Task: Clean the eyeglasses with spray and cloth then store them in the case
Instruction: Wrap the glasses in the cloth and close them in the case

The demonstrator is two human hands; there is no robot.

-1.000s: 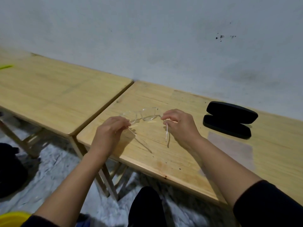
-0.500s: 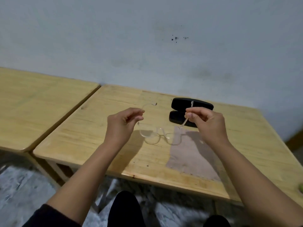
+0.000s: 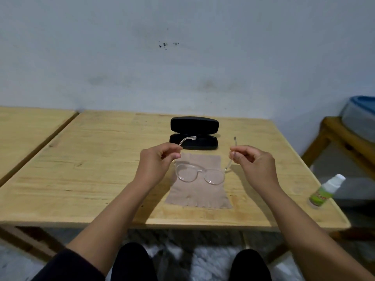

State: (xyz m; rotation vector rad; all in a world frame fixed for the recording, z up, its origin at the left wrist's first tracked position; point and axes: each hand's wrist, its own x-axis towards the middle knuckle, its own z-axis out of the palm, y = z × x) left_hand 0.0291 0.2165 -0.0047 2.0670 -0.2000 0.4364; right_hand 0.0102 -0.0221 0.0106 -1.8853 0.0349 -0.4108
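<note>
Because the left hand (image 3: 157, 161) and right hand (image 3: 252, 161) merely pinch the eyeglasses' (image 3: 199, 175) thin temple tips above the cloth (image 3: 197, 196), a twist could strain the hinges.

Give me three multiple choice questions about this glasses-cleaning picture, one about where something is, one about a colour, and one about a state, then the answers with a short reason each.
1. Where is the spray bottle?
A. near the table's right edge
B. inside the case
C. on the cloth

2. What colour is the cloth?
A. bright blue
B. greyish tan
C. black

3. How is the glasses case?
A. shut
B. open
C. upside down with the eyeglasses on top

Answers: 1 A, it stands alone by the right edge of the table. 2 B, it lies tan under the eyeglasses. 3 B, both black halves show, lid raised, while the left hand and right hand pinch the temples.
</note>
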